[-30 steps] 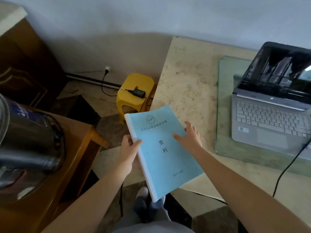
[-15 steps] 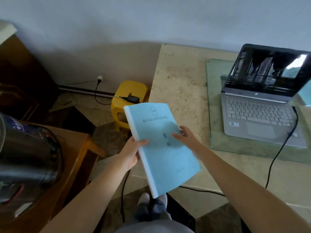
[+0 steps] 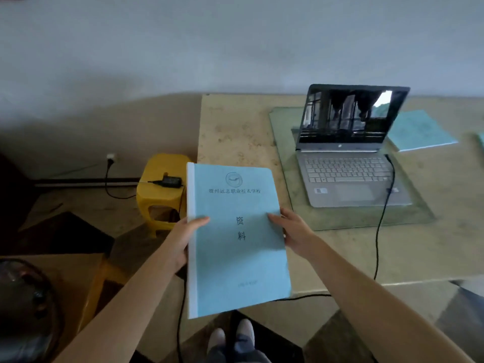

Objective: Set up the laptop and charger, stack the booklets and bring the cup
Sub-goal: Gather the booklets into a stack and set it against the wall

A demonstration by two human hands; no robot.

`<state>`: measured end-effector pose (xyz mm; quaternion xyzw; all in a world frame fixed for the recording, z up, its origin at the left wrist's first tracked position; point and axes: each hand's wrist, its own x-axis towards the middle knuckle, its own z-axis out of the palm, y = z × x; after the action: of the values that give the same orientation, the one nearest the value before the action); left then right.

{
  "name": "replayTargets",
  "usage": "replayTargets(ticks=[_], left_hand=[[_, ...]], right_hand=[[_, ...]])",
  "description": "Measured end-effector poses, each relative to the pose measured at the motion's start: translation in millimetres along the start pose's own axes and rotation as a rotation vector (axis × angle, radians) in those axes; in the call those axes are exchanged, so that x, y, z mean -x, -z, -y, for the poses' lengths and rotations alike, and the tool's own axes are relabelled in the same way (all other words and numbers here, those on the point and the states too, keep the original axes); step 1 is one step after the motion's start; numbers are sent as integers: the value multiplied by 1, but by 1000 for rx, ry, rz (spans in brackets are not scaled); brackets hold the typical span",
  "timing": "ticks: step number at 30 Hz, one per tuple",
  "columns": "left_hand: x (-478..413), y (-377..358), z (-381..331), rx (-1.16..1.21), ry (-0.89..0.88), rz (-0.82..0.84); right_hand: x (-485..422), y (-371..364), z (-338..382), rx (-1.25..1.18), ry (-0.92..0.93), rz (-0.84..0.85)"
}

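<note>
I hold a light blue booklet [image 3: 235, 247] with a white spine upright in front of me, over the table's left front corner. My left hand [image 3: 187, 234] grips its spine edge and my right hand [image 3: 290, 230] grips its right edge. An open silver laptop [image 3: 348, 163] sits on a glass sheet [image 3: 282, 142] on the beige table [image 3: 230, 132], its black charger cable [image 3: 381, 226] plugged in on the right side. A second blue booklet [image 3: 419, 131] lies behind the laptop at the right. The charger brick [image 3: 171, 181] rests on a yellow stool [image 3: 157, 200]. No cup is in view.
A wall socket [image 3: 110, 156] with a plug sits low on the wall at left. A wooden side table [image 3: 76, 281] with a dark metal pot [image 3: 23, 305] stands at the lower left. My feet [image 3: 233, 339] show below the booklet. The edge of another blue item [image 3: 480, 140] peeks in at far right.
The view has swung right, revealing the whole laptop and a booklet behind it. The held booklet has turned from tilted to nearly straight, and both hands now grip its side edges.
</note>
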<state>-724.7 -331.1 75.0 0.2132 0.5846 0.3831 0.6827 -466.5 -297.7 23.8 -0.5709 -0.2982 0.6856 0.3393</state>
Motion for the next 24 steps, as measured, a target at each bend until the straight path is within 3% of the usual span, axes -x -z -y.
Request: replayTargets(ticks=[5, 13, 24], left_hand=[[-12, -39, 11, -36, -17, 7], [-20, -140, 39, -186, -30, 269], [-27, -312, 93, -333, 31, 382]], right_hand=[[40, 31, 10, 20, 59, -198], [112, 117, -7, -101, 109, -520], [173, 275, -19, -210, 179, -683]])
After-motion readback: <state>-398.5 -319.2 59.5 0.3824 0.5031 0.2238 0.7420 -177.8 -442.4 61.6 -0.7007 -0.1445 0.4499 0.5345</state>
